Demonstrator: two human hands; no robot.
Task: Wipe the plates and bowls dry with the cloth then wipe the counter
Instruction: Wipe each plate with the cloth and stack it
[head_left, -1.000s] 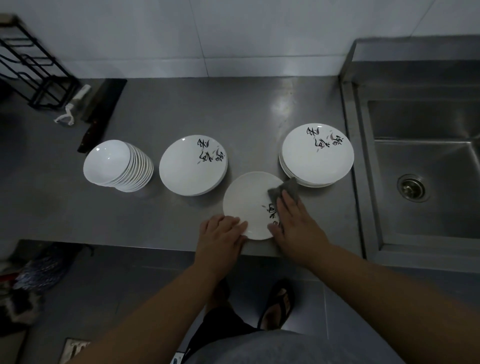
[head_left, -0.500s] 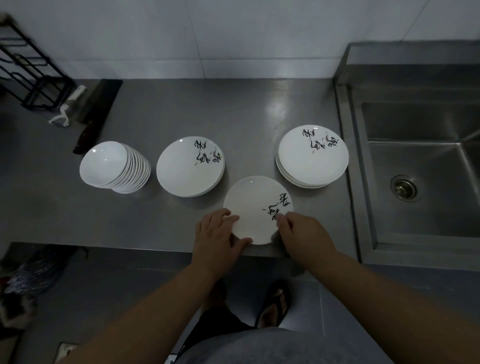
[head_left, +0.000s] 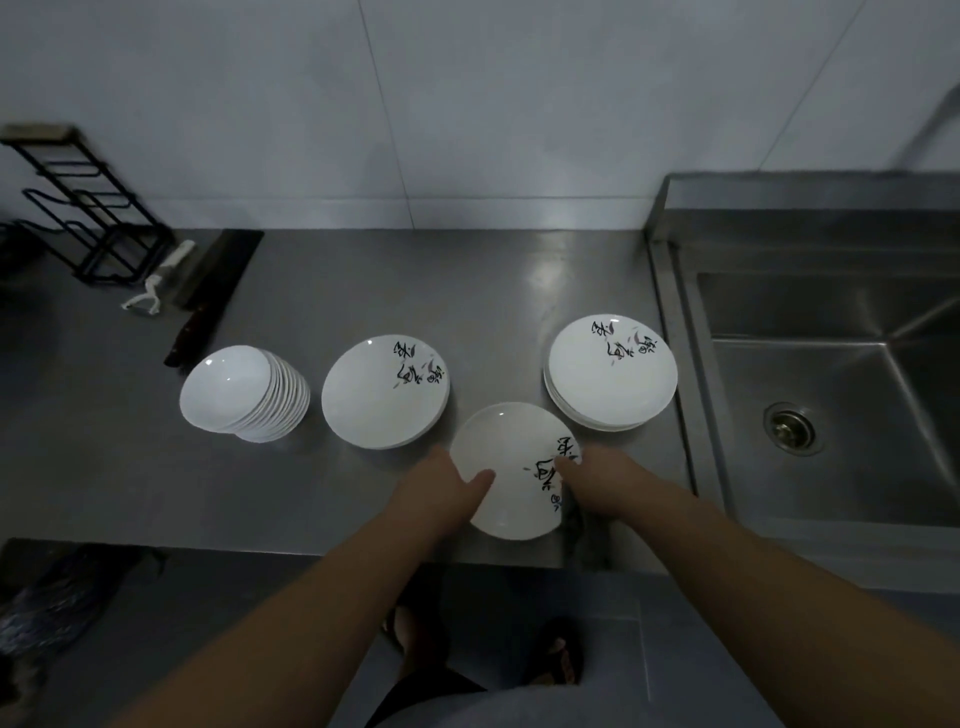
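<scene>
At the steel bench's (head_left: 311, 499) front edge, a round glossy white plate (head_left: 511, 467) (black brush-lettering) – left hand (head_left: 436, 491) grips its left rim, right hand (head_left: 597, 483) its right rim. Three white stacks behind: bowls (head_left: 244, 395), plates (head_left: 384, 392), plates (head_left: 613, 371).

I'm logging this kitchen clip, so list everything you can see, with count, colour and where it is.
held plate: one, white with black script, near counter edge, between both hands
plate stack: one stack, white with script, right, beside sink
single plate pile: one, white with script, centre
bowl stack: one leaning stack, plain white, left
counter: one, steel grey
sink: one, steel, right
cleaver: one, dark, back left
peeler: one, white, beside cleaver
rack: one, black wire, back left corner
cloth: barely visible, dark, under right hand
left hand: grips plate's left rim
right hand: on plate's right rim
</scene>
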